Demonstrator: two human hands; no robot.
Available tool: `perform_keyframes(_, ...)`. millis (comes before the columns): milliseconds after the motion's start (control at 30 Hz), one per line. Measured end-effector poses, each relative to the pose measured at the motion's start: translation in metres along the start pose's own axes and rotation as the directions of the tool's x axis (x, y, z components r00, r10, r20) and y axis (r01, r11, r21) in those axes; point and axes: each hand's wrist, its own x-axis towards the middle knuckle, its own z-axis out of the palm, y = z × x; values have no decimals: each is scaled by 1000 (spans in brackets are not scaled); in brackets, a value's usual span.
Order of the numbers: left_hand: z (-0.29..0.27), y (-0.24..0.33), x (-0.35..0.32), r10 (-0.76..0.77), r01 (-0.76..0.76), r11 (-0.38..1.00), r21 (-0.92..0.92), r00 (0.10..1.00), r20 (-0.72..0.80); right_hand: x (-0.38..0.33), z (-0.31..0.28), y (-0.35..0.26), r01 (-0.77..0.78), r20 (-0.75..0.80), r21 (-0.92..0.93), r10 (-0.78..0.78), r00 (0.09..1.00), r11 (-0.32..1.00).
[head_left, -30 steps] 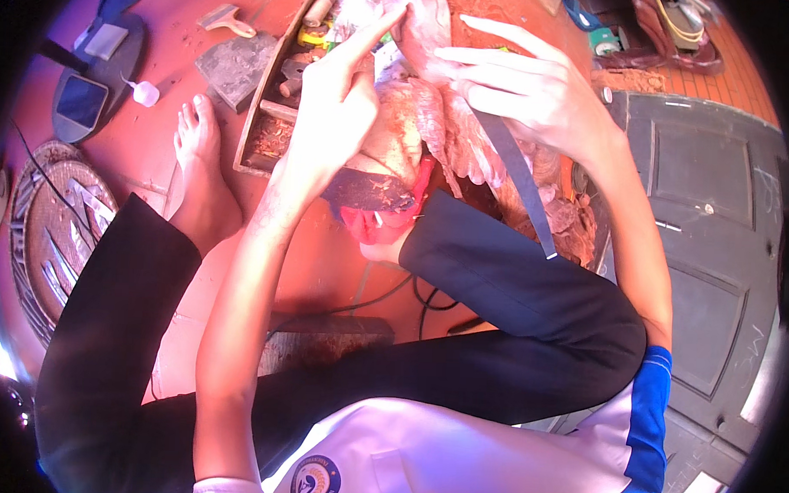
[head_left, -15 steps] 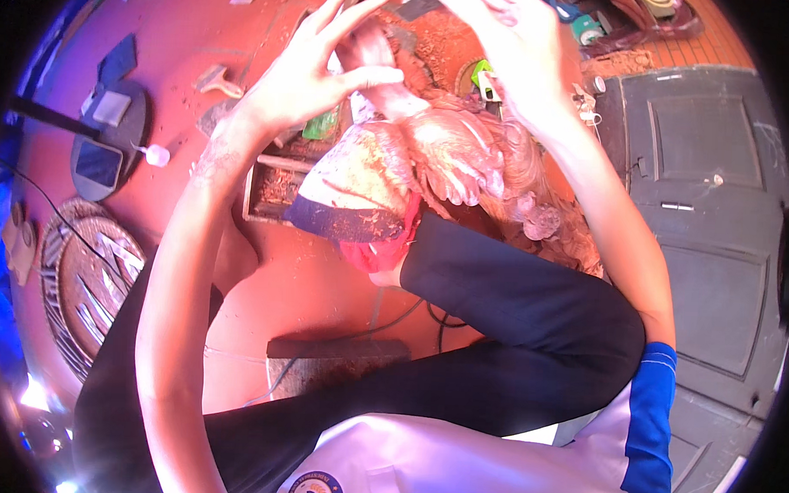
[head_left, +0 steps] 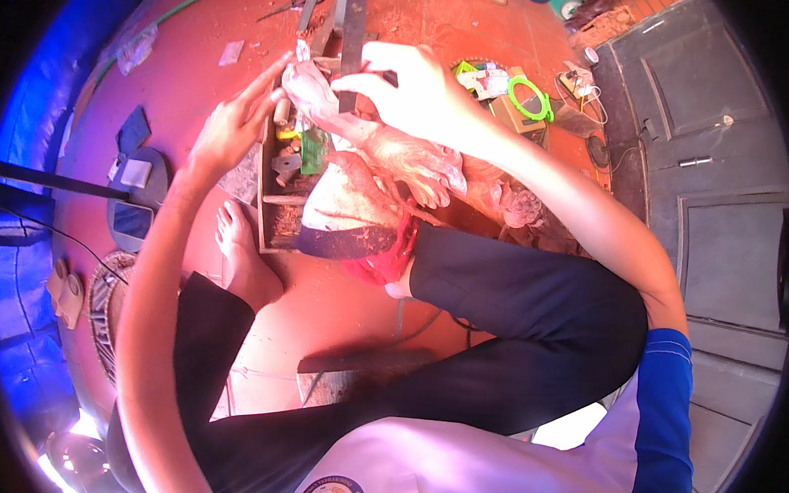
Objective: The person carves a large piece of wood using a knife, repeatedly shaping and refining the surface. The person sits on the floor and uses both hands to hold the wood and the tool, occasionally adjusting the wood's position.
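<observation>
A pale brown wood carving point(head_left: 398, 155) with flowing, petal-like relief lies in front of me and slants up to a narrower end. Beside that narrow end, my left hand point(head_left: 229, 129) is open, its fingers stretched toward it. Whether the fingertips touch it I cannot tell. My right hand point(head_left: 413, 82) is closed on a dark flat bar point(head_left: 354, 23) above the carving, the thumb crossing its face and the other fingers partly hidden. The bar's lower end meets or overlaps the carving. My foot, in a dusty light cloth cover point(head_left: 348, 201), rests against the near side of the carving.
A wooden tray point(head_left: 264, 190) with small items stands left of the carving. Beyond my right forearm lie a green ring point(head_left: 530, 99) and a cardboard box point(head_left: 514, 118). Grey panelled doors point(head_left: 719, 171) are at the right; a low wooden block point(head_left: 355, 380) stands near my legs.
The view has tilted, so the scene sits lower and more of the far floor shows. My right hand has moved left and closed from spread fingers; my left hand has moved lower and left.
</observation>
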Motion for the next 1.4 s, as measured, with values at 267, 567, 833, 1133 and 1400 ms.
perform_keyframes(267, -59, 27, -3, -101, 88, 980, 181, 993, 66, -8, 7, -9, -146, -204, 116, 167, 965, 982)
perform_keyframes(567, -28, 62, -44, -500, 466, 713, -523, 862, 87, -4, 4, -9, -155, -276, 490, 321, 906, 858)
perform_keyframes(833, -37, 78, -48, -388, 409, 703, -581, 906, 169, -18, -6, 7, -295, -292, 350, 403, 868, 889)
perform_keyframes(1133, -43, 99, -32, -266, 358, 737, -574, 933, 241, -17, -10, -3, -253, -202, 313, 325, 924, 915)
perform_keyframes(1400, -42, 81, -2, -344, 372, 740, -560, 925, 160, -10, -23, -3, -197, -117, 259, 233, 965, 945)
